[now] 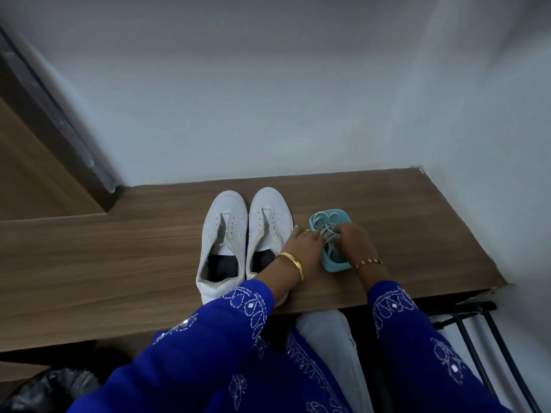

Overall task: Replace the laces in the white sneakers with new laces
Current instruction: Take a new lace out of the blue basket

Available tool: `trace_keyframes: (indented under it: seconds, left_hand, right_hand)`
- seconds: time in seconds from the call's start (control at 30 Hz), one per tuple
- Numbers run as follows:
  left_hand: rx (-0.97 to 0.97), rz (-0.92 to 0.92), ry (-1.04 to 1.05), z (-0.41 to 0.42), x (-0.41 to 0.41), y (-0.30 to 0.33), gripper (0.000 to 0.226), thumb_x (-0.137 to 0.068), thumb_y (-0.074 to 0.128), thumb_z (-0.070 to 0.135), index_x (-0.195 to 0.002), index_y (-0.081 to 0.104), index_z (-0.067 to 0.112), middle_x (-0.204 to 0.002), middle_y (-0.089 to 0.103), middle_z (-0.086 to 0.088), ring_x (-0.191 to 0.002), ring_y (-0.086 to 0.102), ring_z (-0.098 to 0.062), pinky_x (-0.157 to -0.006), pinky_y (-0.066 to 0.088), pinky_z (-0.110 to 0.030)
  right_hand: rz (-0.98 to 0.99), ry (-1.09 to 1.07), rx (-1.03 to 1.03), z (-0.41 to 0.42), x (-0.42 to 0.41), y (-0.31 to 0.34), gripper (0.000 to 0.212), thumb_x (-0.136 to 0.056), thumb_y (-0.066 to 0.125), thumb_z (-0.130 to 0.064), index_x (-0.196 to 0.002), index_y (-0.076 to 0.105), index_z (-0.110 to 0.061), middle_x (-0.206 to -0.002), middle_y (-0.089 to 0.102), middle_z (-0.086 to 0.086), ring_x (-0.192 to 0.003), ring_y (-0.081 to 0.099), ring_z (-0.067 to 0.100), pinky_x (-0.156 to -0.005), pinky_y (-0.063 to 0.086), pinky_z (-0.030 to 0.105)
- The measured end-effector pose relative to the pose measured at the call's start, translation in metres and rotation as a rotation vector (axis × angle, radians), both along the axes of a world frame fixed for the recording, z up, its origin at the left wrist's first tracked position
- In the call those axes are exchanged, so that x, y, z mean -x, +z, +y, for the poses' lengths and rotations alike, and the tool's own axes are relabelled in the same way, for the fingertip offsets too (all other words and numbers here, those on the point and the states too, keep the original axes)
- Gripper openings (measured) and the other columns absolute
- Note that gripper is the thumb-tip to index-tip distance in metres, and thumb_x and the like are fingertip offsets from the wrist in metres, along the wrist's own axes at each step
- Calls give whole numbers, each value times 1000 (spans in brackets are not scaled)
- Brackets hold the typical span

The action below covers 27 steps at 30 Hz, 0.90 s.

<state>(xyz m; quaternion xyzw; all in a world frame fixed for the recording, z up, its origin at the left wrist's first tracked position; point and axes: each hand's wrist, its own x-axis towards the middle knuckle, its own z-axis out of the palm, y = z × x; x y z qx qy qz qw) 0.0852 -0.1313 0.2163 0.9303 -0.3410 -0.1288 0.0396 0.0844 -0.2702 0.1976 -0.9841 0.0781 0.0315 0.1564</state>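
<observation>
Laces (326, 226) lie in teal tray (338, 263) between both hands; right hand (356, 244) pinches them, left hand (302, 247) rests flat on tray edge, beside white sneakers (244, 234) on counter (119, 257).

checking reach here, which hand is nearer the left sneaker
Left. The left hand lies beside the right sneaker, next to the left sneaker; the right hand is farther off, over the blue tray.
</observation>
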Motion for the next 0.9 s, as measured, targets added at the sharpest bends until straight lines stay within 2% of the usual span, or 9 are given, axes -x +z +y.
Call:
trace_keyframes:
  seconds: [0.13,0.23,0.3,0.37,0.47,0.57,0.63,0.8,0.9]
  left_hand:
    - [88,33,12,0,-4,-1,45,-91,48,25,-132,41,9,-133,47,-12,-125,41,-29,-112,18,-42]
    - [354,125,131,-2,-8,-2,48,-88,51,16,-132,38,6,-126,52,-17,-115,50,-34,-102,36,-42]
    - [581,223,231,-3,-10,5,61,-85,54,12,-140,28,5,-126,53,-16,-113,54,-33,-95,44,-41]
    - [731,329,279,-3,-13,16,76,-82,61,8,-144,18,4,-128,52,-11,-114,55,-26,-96,45,-38]
    - [900,419,282,-1,-17,31,75,-73,68,10,-138,31,6,-124,55,-11,-107,57,-23,-93,47,-35]
    - [889,389,322,-1,-16,46,42,-79,64,16,-118,54,3,-111,62,-15,-101,59,-27,-87,46,-34]
    - [888,344,313,0,-18,49,20,-89,58,15,-102,63,1,-94,64,-15,-88,58,-27,-77,44,-32]
    - [868,285,369,15,-27,55,24,-95,50,18,-75,58,7,-57,43,4,-54,40,-8,-49,28,-14]
    - [811,234,436,21,-30,56,41,-95,50,19,-54,42,15,-53,37,3,-49,34,-7,-46,25,-17]
  right_hand:
    - [-131,-93,-126,-1,0,20,18,-90,47,-8,-83,62,-2,-77,58,9,-72,52,23,-60,33,26]
    - [-271,-171,-297,-1,-3,43,21,-87,51,-7,-66,51,-5,-63,45,4,-63,43,20,-56,32,28]
    - [-311,-191,-425,2,-4,63,22,-85,55,-7,-66,55,4,-61,48,9,-58,43,18,-55,32,28]
    - [-288,-184,-575,7,-4,84,24,-86,58,-10,-63,57,-2,-59,51,7,-49,46,9,-48,36,23]
    - [-220,-180,-730,17,0,108,24,-88,57,-13,-65,54,-9,-54,47,2,-39,41,3,-35,30,12]
    - [-220,-182,-808,23,2,120,15,-89,55,-10,-75,59,-6,-53,47,1,-32,39,1,-33,30,13]
    - [-276,-197,-843,25,3,126,12,-88,56,-7,-80,61,-1,-54,46,3,-29,39,0,-33,29,12]
    - [-396,-208,-800,18,6,129,17,-84,65,-7,-70,58,-2,-53,45,1,-33,41,-3,-35,29,7]
    - [-395,-226,-776,13,6,128,26,-81,71,-17,-65,56,-3,-52,41,0,-35,39,-1,-38,29,8]
